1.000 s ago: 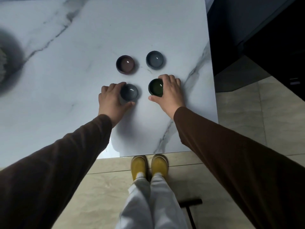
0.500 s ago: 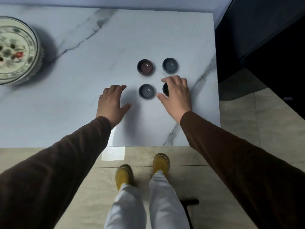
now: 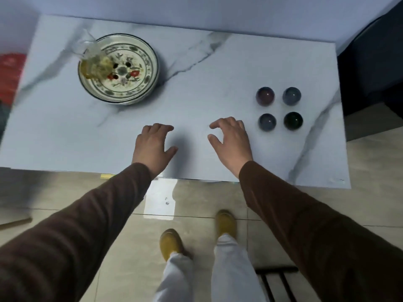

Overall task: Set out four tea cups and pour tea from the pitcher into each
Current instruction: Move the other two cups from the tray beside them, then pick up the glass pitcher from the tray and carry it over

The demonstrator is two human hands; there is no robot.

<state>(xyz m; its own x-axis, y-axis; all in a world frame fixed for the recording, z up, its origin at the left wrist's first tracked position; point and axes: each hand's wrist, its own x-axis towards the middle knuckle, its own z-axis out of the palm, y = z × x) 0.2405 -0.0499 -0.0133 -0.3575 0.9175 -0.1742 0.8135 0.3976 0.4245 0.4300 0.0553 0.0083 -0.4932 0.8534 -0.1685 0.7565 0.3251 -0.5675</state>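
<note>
Both hands are empty. The left hand [image 3: 152,147] has its fingers [image 3: 160,128] loosely curled with the thumb sticking out to the side, gripping nothing. The right hand [image 3: 232,139] is the same deal: fingers [image 3: 224,122] bent and a bit spread, thumb apart, nothing between them. Whether the fingertips actually touch the marble table [image 3: 196,88] or hang just above it, I can't tell.

Just right of the right hand sit the four tea cups in a tidy square, none touching: purple-brown cup [image 3: 265,95] and blue-grey cup [image 3: 291,95] at the back, dark grey cup [image 3: 267,122] and dark green cup [image 3: 293,120] in front. They're blurry, so no idea if there's anything in them.

Way over at the far left is a painted bowl [image 3: 139,92] with the glass pitcher [image 3: 94,62] standing in it, yellowish tea inside. It's smeared by motion blur, so the handle and spout are hard to make out. Brown sleeves [image 3: 305,214] run out of the picture's bottom edge.
</note>
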